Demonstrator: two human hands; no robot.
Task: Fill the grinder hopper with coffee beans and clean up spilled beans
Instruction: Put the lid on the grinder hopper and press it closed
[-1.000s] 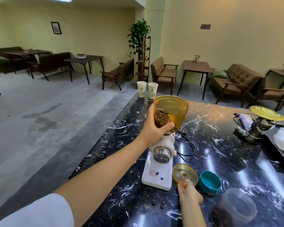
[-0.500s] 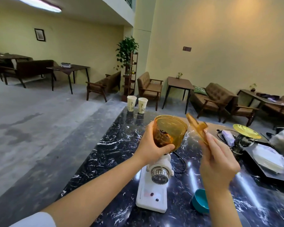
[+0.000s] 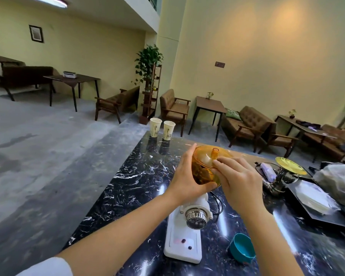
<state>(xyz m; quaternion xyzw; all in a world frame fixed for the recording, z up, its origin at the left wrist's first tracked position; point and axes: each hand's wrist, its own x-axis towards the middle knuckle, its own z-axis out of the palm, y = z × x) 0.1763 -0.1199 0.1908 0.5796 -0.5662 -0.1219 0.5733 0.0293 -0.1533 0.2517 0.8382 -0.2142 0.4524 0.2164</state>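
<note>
Head view: left hand (image 3: 185,180) grasps amber hopper (image 3: 202,174) to steady it atop white grinder (image 3: 184,234), while right hand (image 3: 237,182) presses lid (image 3: 211,158) on, containing beans (image 3: 200,173).

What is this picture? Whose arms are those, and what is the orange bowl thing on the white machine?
The camera sits on a person's head, so you see their own two arms from above. The white machine is a coffee grinder on a black marble counter. The orange bowl on top is its hopper, with coffee beans inside. The left hand grips the hopper, and the right hand presses the orange lid onto it. Two spilled beans lie on the grinder's base. Nearby are a blue bowl and two paper cups.
</note>
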